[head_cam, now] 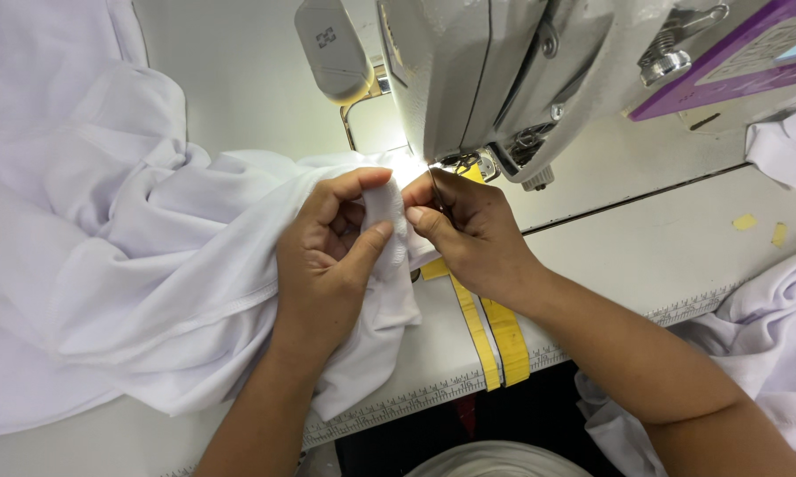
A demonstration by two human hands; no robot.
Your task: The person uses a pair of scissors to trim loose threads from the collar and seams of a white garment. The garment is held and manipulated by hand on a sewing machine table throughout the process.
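Note:
A white garment [124,265] lies bunched on the sewing table, spreading to the left. My left hand [331,256] pinches a folded edge of this fabric between thumb and fingers. My right hand [468,234] grips the same edge from the right, fingertips close to the needle area. Both hands sit directly under the head of a grey sewing machine [477,79], whose lamp lights the cloth between them. The needle itself is hidden behind my fingers.
Yellow tape strips [495,331] mark the white table [636,256] near its ruled front edge. More white cloth [769,327] hangs at the right, and another piece [791,146] lies at the far right. A purple control panel [742,62] sits on the machine.

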